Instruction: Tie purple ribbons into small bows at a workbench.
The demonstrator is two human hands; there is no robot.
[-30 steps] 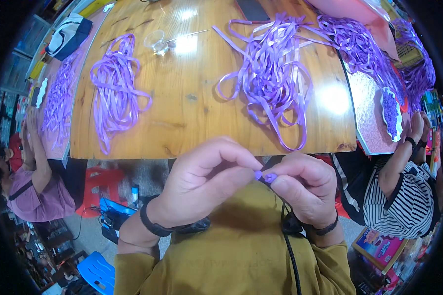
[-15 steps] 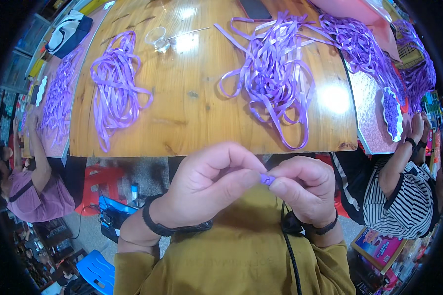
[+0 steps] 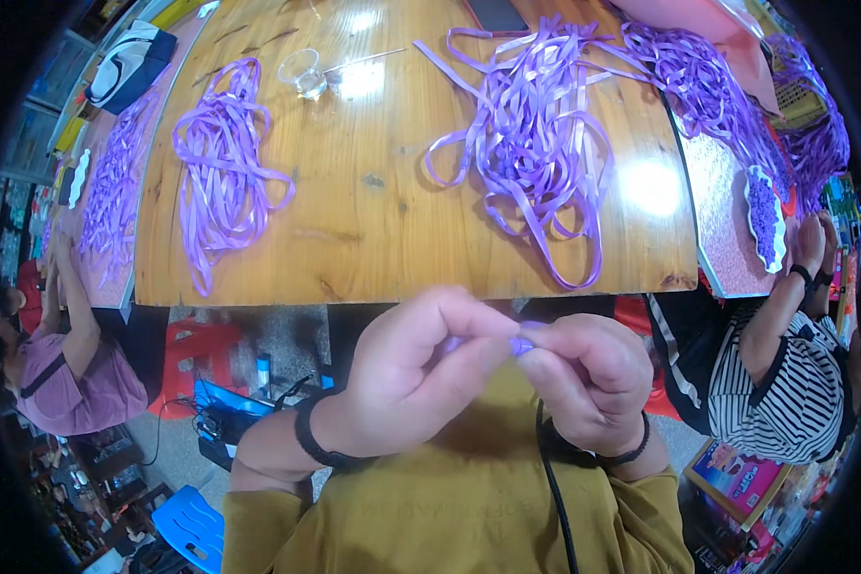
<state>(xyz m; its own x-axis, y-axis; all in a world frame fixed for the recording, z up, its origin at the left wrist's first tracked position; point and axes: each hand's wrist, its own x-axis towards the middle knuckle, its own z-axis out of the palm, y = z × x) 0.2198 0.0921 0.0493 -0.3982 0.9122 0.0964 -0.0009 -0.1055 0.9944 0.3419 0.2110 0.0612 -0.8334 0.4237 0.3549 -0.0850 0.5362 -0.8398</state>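
A small bit of purple ribbon, folded or knotted, is pinched between the fingertips of both hands in front of the table's near edge. My left hand is closed, thumb and forefinger meeting at the ribbon's left side. From the other side my right hand, also closed, grips it with thumb and forefinger. Most of the ribbon piece is hidden by my fingers. On the wooden table lie a looped bundle of purple ribbon at the left and a larger tangled ribbon heap at the right.
A small clear glass cup with a thin stick and a dark phone are at the table's far side. A white scalloped tray holds small purple pieces. Other people's arms show at both sides.
My fingertips have closed in further over the ribbon, so less of it shows. My right hand has shifted slightly. The bundles on the table lie as before.
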